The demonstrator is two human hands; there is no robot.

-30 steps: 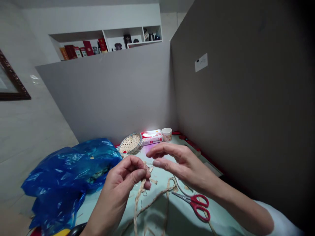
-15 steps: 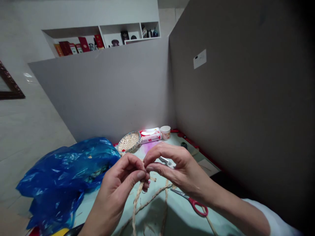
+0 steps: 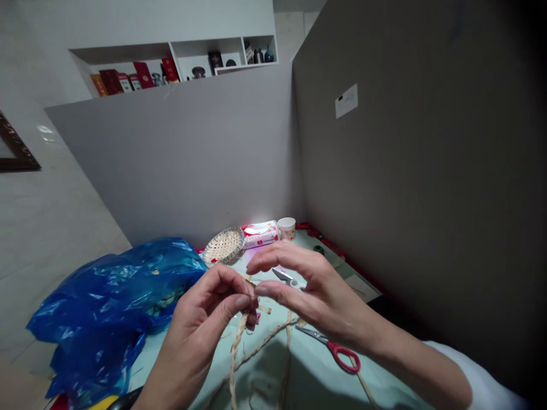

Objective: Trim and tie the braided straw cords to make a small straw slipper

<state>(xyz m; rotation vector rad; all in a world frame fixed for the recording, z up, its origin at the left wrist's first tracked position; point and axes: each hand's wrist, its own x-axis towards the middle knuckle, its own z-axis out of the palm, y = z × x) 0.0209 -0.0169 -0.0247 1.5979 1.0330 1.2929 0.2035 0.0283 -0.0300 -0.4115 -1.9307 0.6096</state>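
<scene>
A pale braided straw cord hangs down from my left hand, whose thumb and fingers pinch it near its upper end. Close by on the right is my right hand, with thumb and forefinger apart; its thumb tip reaches the cord's end by the left fingers. More braid runs across the table below both hands. Red-handled scissors lie under my right forearm, partly covered by it. A second pair of scissors with a white pivot shows behind the right hand, its handles hidden.
On the left, a crumpled blue plastic bag covers much of the table. A woven basket, a tissue pack and a paper cup stand at the back. Grey panels rise behind and to the right.
My right hand came left to the cord's end beside the left fingers, pinched there, then parted its thumb and forefinger. My left hand keeps its pinch. The view has shifted slightly.
</scene>
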